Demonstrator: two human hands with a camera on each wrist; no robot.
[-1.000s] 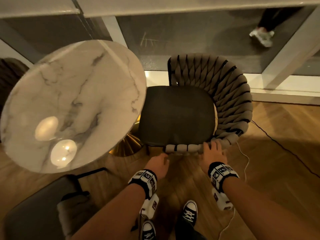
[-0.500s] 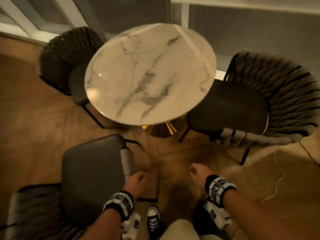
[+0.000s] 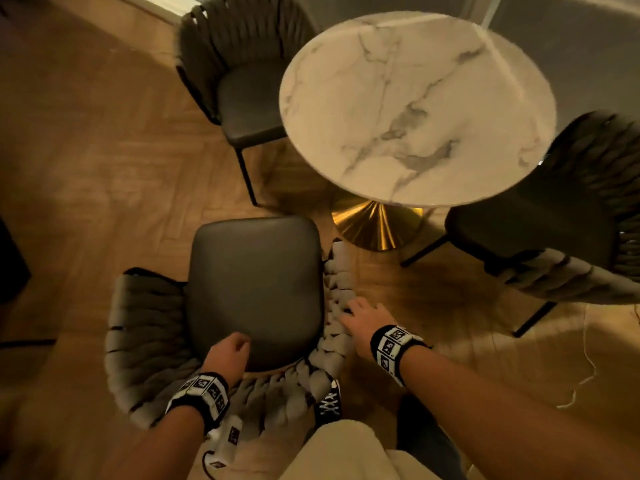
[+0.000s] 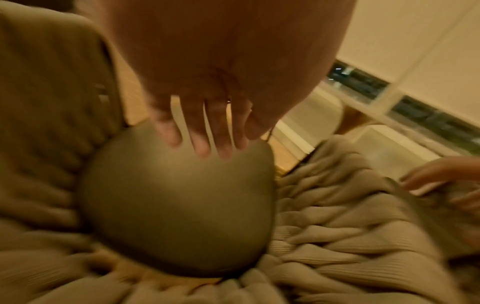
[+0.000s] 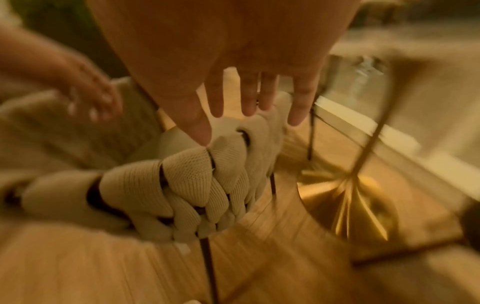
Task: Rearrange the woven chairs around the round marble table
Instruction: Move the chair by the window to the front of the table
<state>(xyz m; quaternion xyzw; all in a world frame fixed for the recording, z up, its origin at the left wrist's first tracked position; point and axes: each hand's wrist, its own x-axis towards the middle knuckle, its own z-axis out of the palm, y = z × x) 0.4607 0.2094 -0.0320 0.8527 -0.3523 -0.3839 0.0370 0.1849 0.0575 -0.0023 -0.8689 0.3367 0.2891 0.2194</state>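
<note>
Open right hand (image 3: 363, 323) and empty left hand (image 3: 227, 356) reach the nearest chair (image 3: 256, 289), not yet tucked under the marble table (image 3: 415, 109); two chairs look placed.

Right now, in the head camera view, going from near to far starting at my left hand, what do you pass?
left hand → dark seat of the near woven chair → gold table base → round marble table

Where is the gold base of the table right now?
In the head view the gold base sits on the wooden floor under the near edge of the marble table, just right of the nearest chair and ahead of the right hand.
</note>
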